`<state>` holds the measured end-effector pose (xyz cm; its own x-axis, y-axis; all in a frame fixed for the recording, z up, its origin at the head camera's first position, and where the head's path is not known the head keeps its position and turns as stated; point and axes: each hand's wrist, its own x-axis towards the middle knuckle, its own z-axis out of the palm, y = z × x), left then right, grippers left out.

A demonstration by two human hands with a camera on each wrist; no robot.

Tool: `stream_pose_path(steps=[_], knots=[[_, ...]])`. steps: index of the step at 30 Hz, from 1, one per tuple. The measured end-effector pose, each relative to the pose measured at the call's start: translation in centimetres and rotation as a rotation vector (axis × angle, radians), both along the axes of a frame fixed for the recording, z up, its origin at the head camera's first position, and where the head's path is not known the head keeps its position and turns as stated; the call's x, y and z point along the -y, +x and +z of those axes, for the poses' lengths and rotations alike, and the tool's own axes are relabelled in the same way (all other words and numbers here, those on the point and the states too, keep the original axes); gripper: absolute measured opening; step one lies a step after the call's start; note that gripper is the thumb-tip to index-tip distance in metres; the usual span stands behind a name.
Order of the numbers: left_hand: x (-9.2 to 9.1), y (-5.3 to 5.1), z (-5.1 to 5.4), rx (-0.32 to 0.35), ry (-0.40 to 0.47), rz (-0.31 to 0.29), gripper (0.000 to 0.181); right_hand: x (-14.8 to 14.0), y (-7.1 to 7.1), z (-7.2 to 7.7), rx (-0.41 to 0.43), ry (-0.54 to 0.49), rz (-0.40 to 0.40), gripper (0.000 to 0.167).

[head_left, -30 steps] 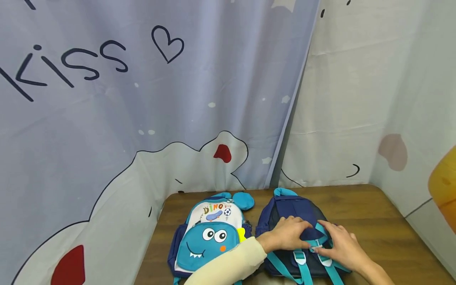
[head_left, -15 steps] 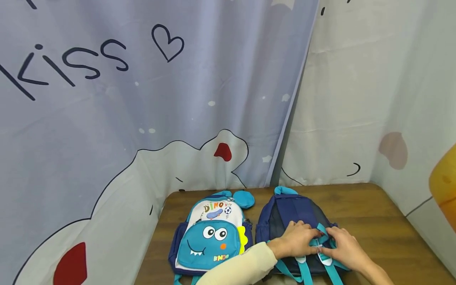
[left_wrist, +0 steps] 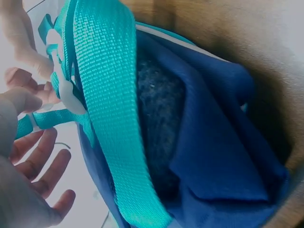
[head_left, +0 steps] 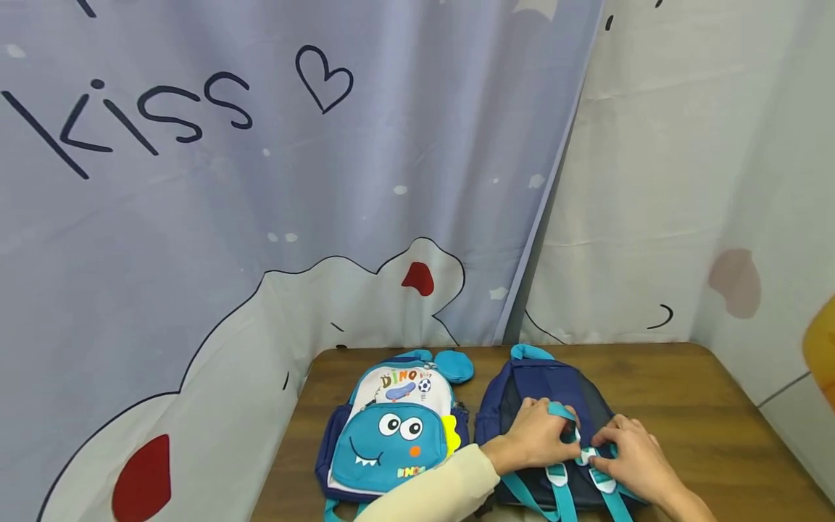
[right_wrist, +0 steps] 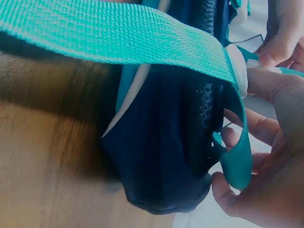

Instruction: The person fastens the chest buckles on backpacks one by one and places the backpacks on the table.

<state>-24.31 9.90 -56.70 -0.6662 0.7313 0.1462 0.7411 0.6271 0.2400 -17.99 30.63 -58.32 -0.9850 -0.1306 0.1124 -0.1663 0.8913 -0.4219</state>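
Note:
A navy backpack [head_left: 544, 384] with teal straps lies back side up on the table. My left hand [head_left: 533, 436] pinches a teal webbing strap [head_left: 561, 411] between thumb and index finger. In the left wrist view, the other fingers of the left hand [left_wrist: 35, 166] are spread apart. My right hand [head_left: 638, 458] pinches the white chest buckle [head_left: 586, 456] on the crossing strap. In the right wrist view, a teal loop [right_wrist: 240, 161] hangs by the fingers of the right hand [right_wrist: 280, 152]. White strap adjusters [head_left: 557, 475] sit below both hands.
A dinosaur-face backpack [head_left: 391, 442] lies left of the navy one, partly under my left sleeve [head_left: 443, 486]. A round teal pouch [head_left: 454, 367] is at its top corner. Printed curtains [head_left: 391, 181] hang behind the wooden table [head_left: 678, 391].
My left hand has closed in on the chest strap and now pulls a teal strap up and leftward. My right fingers have shifted from spread beside the buckle to pinching it.

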Motion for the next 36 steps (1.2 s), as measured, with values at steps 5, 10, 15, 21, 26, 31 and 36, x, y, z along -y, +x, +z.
stream_pose_path(steps=[5,10,15,21,26,31,36], knots=[[1.1,-0.1,-0.3,0.024,0.069,0.009,0.020,0.6,-0.2,0.3,0.053,0.025,-0.007,0.025],[2.1,0.0,-0.5,0.037,0.108,0.027,0.022,1.4,-0.2,0.8,0.098,0.016,-0.025,0.028],[3.2,0.2,-0.7,0.047,0.116,0.049,0.021,2.4,-0.2,1.2,0.111,-0.004,-0.019,0.026],[4.2,0.4,-0.8,0.042,0.099,0.081,0.016,3.6,-0.1,0.9,0.091,-0.021,0.004,0.025],[4.8,0.5,-0.6,0.060,0.066,0.110,0.017,3.8,-0.1,0.8,0.109,-0.045,0.041,0.026],[5.3,0.7,-0.3,0.081,0.053,0.139,0.017,3.3,-0.2,0.6,0.116,-0.017,0.125,0.030],[5.5,0.8,-0.3,0.101,0.074,0.158,0.020,3.1,-0.5,0.2,0.126,0.006,0.182,0.029]])
